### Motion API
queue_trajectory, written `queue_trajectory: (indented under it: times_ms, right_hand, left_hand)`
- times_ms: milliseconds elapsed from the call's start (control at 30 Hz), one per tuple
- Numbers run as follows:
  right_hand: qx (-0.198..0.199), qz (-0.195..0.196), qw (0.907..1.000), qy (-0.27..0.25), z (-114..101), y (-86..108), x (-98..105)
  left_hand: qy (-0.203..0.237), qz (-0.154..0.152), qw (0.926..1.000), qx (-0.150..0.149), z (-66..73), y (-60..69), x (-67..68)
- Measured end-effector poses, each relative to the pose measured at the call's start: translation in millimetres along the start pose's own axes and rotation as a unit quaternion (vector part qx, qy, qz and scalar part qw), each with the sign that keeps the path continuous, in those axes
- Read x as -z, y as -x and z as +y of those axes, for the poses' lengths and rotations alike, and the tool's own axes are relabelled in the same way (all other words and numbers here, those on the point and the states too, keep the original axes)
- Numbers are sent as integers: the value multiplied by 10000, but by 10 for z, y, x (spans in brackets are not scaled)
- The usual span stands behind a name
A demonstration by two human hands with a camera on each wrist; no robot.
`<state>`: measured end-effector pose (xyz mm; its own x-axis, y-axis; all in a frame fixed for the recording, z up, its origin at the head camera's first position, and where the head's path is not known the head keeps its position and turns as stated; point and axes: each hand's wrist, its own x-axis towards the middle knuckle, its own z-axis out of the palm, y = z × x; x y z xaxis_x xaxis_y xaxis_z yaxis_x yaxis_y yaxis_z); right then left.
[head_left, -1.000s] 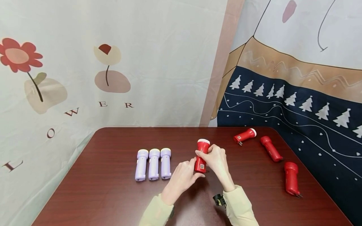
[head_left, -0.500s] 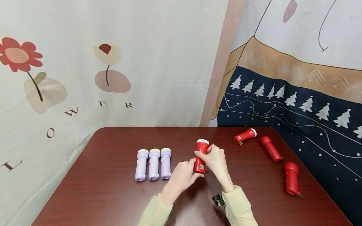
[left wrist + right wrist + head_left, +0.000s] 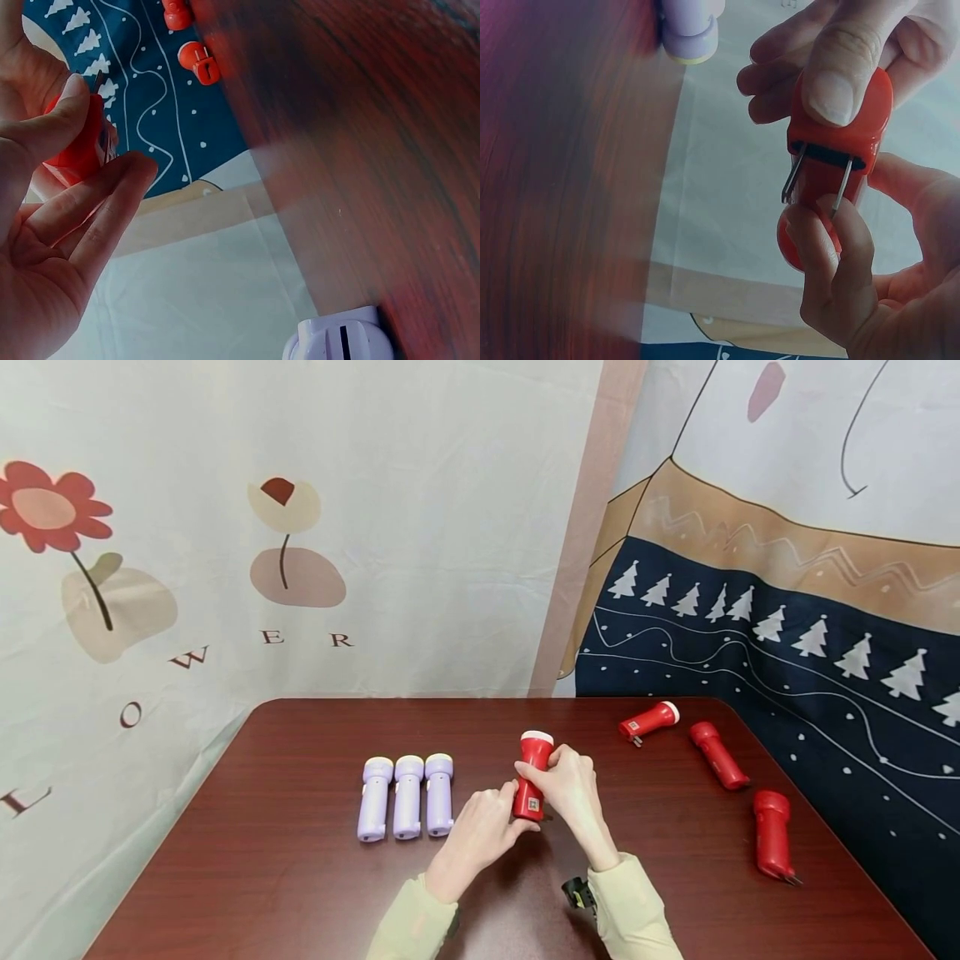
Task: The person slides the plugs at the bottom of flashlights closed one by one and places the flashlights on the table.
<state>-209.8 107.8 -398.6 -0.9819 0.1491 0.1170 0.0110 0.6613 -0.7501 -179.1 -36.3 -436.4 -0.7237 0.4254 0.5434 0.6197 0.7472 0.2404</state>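
Observation:
A red flashlight (image 3: 532, 781) with a white head is held between both hands above the table. My left hand (image 3: 477, 833) grips its lower end, the thumb at the base. My right hand (image 3: 573, 789) pinches the upper body from the right. In the right wrist view, two metal prongs stick out from the end of the red flashlight (image 3: 832, 135); a thumb presses on that end, and the other hand's fingers touch near the prongs. The left wrist view shows the flashlight (image 3: 79, 150) between fingers and thumb.
Three lilac flashlights (image 3: 408, 797) lie side by side left of the hands. Toward the right edge of the brown table (image 3: 285, 893) lie three red flashlights: one at the back (image 3: 649, 720), one angled (image 3: 720, 756), one nearer (image 3: 773, 835). Patterned cloths hang behind.
The flashlight and both hands have shifted very slightly left and down in the head view. The grip looks the same.

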Motion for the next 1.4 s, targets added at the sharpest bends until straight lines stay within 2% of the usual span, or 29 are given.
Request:
queue_trajectory:
  times_ms: [867, 1400]
  right_hand:
    - [11, -13, 10000, 73, -10, 11, -11]
    - [42, 5, 9999, 146, -11, 7, -16]
  left_hand:
    - [31, -196, 9998, 67, 4, -4, 13]
    - [-71, -173, 9998, -20, 1, -4, 9]
